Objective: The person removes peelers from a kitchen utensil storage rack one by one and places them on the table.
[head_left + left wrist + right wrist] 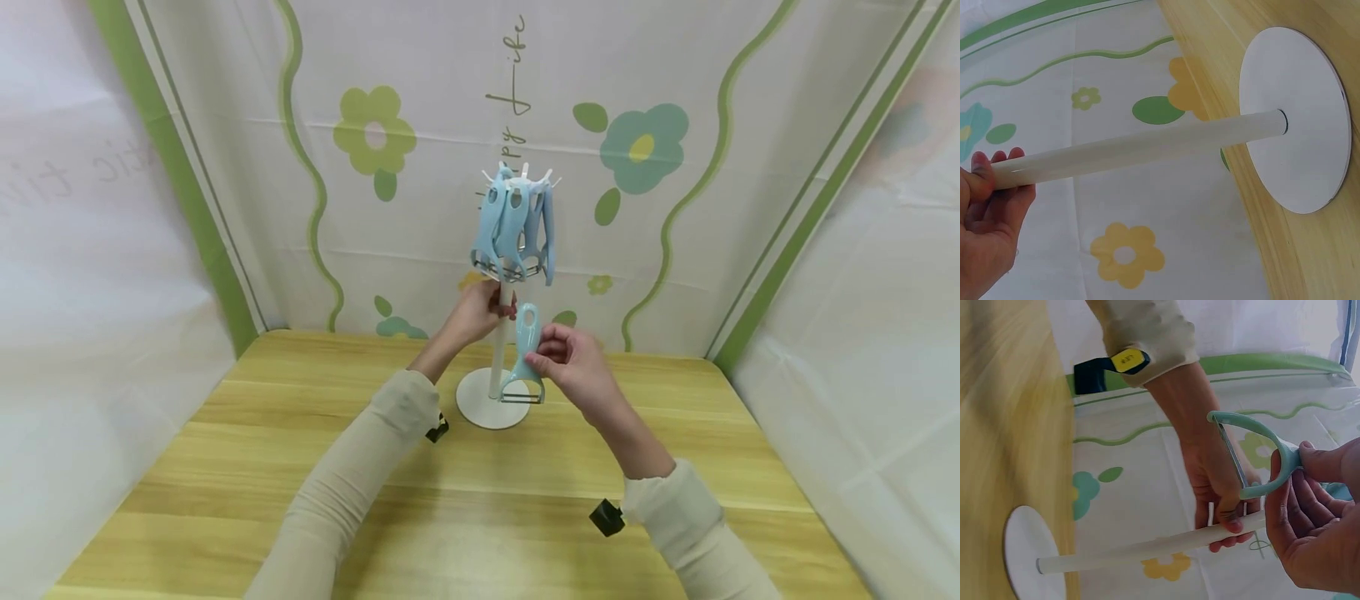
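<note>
A white stand with a round base point(474, 402) and an upright pole point(1147, 147) stands on the table. Several light blue peelers point(512, 225) hang from hooks around its top. My left hand point(480, 312) grips the pole just below them, fingers curled round it. In front of the pole, my right hand point(576, 367) pinches another light blue peeler point(528, 333) between thumb and fingers. Its handle, with an oval hole, points up and its blade down. The right wrist view shows the peeler's blade point(1232, 453) and U-shaped head close by, with the left hand point(1219, 481) behind.
The wooden table point(300, 467) runs up to a white cloth backdrop point(450, 50) printed with flowers and wavy green lines. Cloth walls also close in the left and right sides. Small black devices point(607, 517) sit at both wrists.
</note>
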`<state>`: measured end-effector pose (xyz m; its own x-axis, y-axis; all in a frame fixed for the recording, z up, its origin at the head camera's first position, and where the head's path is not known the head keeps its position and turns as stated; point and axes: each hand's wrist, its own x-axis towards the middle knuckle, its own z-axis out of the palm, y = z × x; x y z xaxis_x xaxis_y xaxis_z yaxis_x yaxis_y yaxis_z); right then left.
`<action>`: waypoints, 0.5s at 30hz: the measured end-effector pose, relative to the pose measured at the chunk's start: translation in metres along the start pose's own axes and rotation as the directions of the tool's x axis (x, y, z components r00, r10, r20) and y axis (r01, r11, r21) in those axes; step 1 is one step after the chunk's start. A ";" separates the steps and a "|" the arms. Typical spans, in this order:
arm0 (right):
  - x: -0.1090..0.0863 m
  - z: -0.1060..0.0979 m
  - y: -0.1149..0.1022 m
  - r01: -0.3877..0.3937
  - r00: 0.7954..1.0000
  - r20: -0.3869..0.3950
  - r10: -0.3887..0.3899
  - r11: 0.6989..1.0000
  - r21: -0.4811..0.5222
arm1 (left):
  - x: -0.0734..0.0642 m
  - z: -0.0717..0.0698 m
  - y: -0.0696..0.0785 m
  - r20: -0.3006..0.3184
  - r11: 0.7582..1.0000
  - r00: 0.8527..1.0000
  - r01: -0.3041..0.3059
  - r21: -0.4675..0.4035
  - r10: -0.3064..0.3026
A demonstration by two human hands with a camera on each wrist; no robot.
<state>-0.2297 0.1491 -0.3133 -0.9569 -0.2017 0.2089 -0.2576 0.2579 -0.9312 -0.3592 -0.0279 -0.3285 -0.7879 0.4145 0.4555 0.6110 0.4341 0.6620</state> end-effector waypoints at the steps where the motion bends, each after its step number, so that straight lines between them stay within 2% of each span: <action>1: -0.001 0.001 0.003 -0.009 1.000 0.006 0.009 1.000 0.004 | 0.000 0.000 0.000 0.000 1.000 1.000 -0.001 -0.003 0.001; 8: -0.010 0.009 0.026 -0.067 0.997 0.051 0.065 0.997 0.040 | 0.000 0.001 0.000 0.020 0.999 1.000 0.011 -0.041 -0.010; 15: -0.019 0.014 0.046 -0.093 0.988 0.132 0.084 0.994 0.065 | -0.001 0.001 0.000 0.008 1.000 1.000 0.007 -0.014 -0.007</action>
<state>-0.2219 0.1513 -0.3642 -0.9490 -0.3025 0.0887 -0.1581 0.2133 -0.9641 -0.3584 -0.0274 -0.3291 -0.7914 0.4181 0.4459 0.6043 0.4254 0.6737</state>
